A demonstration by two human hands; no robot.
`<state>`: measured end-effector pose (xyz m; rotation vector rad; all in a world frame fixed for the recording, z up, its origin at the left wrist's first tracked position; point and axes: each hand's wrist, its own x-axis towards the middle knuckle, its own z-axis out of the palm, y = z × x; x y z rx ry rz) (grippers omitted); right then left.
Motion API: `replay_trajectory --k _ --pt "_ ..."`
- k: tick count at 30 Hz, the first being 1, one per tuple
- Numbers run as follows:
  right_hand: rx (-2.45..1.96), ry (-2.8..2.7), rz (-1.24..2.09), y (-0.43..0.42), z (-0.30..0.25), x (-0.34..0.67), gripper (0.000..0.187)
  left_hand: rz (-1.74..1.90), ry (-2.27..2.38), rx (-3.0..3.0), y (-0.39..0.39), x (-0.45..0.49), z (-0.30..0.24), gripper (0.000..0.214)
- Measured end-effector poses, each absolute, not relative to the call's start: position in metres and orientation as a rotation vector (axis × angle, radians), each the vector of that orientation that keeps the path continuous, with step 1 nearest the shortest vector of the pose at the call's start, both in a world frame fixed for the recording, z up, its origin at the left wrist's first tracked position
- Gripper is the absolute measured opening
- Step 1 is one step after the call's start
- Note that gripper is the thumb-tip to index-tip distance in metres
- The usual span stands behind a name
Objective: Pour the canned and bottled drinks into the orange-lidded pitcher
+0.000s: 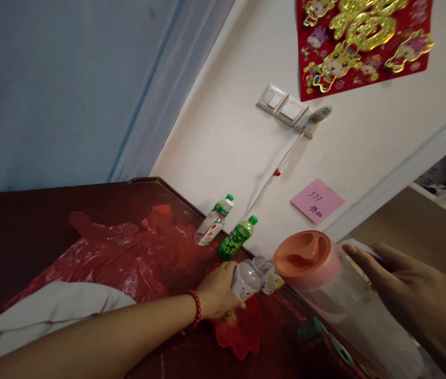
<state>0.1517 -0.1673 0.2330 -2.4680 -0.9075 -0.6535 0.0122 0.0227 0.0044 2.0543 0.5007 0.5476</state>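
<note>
My left hand (217,291), with a red bead bracelet at the wrist, is closed around a clear uncapped bottle (246,280) with a printed label. The bottle tilts to the right over a red scalloped tray (242,331). On the right, my right hand (420,297) grips the handle of a translucent pitcher (368,321). Its orange lid (305,259) points up and left, close to the bottle's mouth. I cannot make out any liquid passing between them. Behind the bottle stands a small patterned cup or container (272,282), partly hidden.
A green-capped drink bottle (236,239) and a clear white-capped bottle (213,223) stand by the wall, another green-capped bottle behind. A red plastic bag (108,252) and pale cloth (69,305) lie left. A dark can-like item (337,350) is beneath the pitcher. A white cable (264,187) hangs from the socket.
</note>
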Motion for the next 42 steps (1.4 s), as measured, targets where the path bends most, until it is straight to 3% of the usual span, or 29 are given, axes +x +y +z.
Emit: replay_trajectory --k 21,25,42 --pt "-2.210 -0.997 -0.729 -0.173 0.197 0.159 0.062 0.604 0.462 2.078 0.026 0.017 -0.001 0.070" --pt "-2.025 -0.877 -0.648 -0.182 0.176 0.165 0.056 0.627 0.429 2.084 0.029 0.020 -0.005 0.064" --pt "-1.553 -0.294 -0.664 -0.196 0.054 0.213 0.059 0.649 0.321 2.056 0.036 0.025 -0.003 0.055"
